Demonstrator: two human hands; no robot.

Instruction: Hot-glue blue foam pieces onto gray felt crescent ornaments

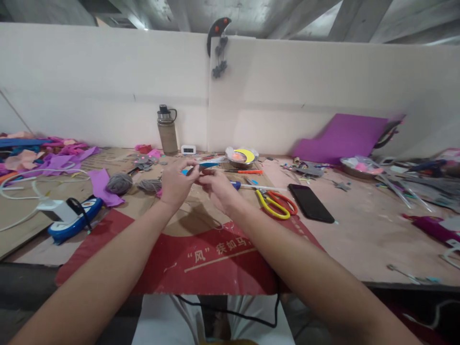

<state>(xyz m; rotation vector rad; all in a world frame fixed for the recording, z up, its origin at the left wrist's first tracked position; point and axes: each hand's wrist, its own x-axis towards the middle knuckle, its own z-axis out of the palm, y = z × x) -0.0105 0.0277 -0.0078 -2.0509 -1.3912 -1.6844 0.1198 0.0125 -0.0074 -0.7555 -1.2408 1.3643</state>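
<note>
Both my hands meet above the red and brown cardboard sheet (pixel 201 261) at the middle of the workbench. My left hand (pixel 177 183) pinches a small blue piece (pixel 185 171) between thumb and fingertips. My right hand (pixel 218 188) is closed in a pinch right beside it, fingertips touching the same spot; what it holds is too small to make out. Yellow and orange scissors (pixel 276 202) lie just right of my right hand.
A black phone (pixel 311 203) lies right of the scissors. A bottle (pixel 167 130) and a metal bowl (pixel 241 156) stand near the back wall. Grey yarn (pixel 120 183), purple felt scraps (pixel 53 160) and a blue device with white cables (pixel 74 221) sit left. Purple sheet (pixel 341 139) and tools lie right.
</note>
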